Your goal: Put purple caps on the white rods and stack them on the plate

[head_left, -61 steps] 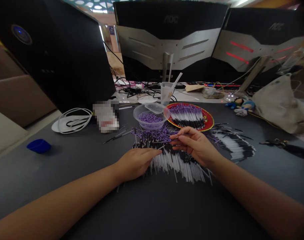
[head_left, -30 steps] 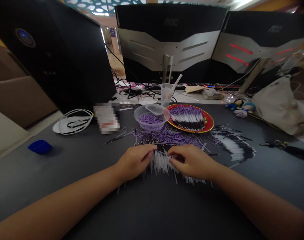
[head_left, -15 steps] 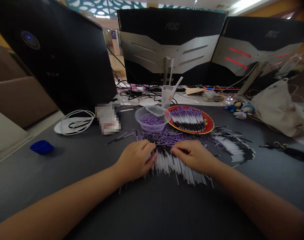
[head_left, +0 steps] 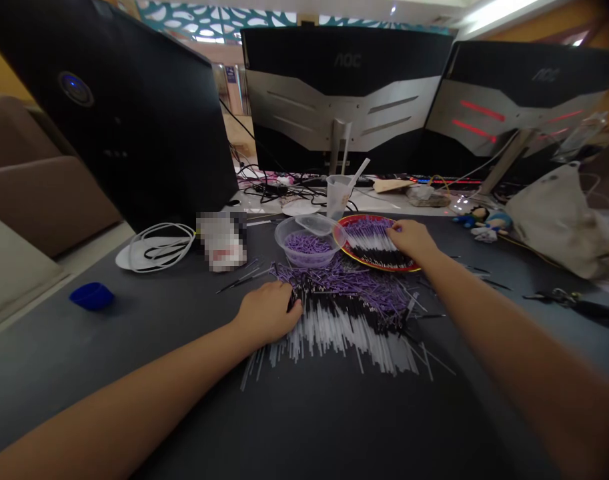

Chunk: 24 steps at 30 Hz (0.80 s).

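Note:
A wide pile of thin sticks with clear and black parts [head_left: 334, 327] lies on the dark table, purple pieces [head_left: 364, 283] heaped along its far side. My left hand [head_left: 269, 310] rests at the pile's left end, fingers curled; what they hold, if anything, is hidden. Over the right rim of a red plate [head_left: 351, 247] is my right hand [head_left: 411, 240], its fingers pinched at the row of sticks [head_left: 377, 240] there; whatever is between them is too small to make out. A clear bowl of purple pieces [head_left: 308, 245] stands left of the plate.
Behind the bowl stands a plastic cup with a straw [head_left: 337, 193]. Monitors [head_left: 347, 87] and a black computer case [head_left: 159, 127] rise at the back and left. A blue cup-shaped object [head_left: 92, 296], coiled white cable [head_left: 161, 248], small dolls [head_left: 484, 220] and a bag [head_left: 554, 213] lie around.
My right hand has moved from the pile's middle, up and right to the red plate. My left hand has shifted slightly left. The view has tilted a little.

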{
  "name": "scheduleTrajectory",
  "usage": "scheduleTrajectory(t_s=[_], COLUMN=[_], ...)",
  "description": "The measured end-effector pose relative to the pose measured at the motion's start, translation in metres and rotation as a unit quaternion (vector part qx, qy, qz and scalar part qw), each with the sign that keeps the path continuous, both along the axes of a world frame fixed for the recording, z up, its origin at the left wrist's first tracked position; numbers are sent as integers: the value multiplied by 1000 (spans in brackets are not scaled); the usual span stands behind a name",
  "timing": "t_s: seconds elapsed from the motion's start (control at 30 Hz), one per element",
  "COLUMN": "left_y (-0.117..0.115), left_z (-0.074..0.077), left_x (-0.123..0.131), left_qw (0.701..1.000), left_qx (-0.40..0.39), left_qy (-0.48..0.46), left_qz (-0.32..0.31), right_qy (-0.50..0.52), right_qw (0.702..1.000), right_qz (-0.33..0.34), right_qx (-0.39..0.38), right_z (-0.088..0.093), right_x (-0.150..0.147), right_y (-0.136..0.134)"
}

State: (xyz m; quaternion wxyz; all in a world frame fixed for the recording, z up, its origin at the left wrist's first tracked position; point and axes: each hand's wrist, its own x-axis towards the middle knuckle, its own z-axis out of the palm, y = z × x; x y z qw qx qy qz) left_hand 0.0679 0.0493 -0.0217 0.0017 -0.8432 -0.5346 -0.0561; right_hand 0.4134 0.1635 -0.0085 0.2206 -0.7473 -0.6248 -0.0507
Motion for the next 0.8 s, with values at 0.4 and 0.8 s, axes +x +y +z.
scheduleTrajectory(t_s=[0.4, 0.8], left_y=[7, 10], left_z=[-5, -9], left_x=[-3, -6], left_qw=[998, 986], left_qx=[-25, -20], left_qy=[-37, -163], left_qz=[39, 30], right_qy=[78, 35], right_qw=[996, 953], right_qz=[51, 294], right_qx=[5, -66], right_z=[5, -8], right_x=[-22, -75], right_y=[-55, -124])
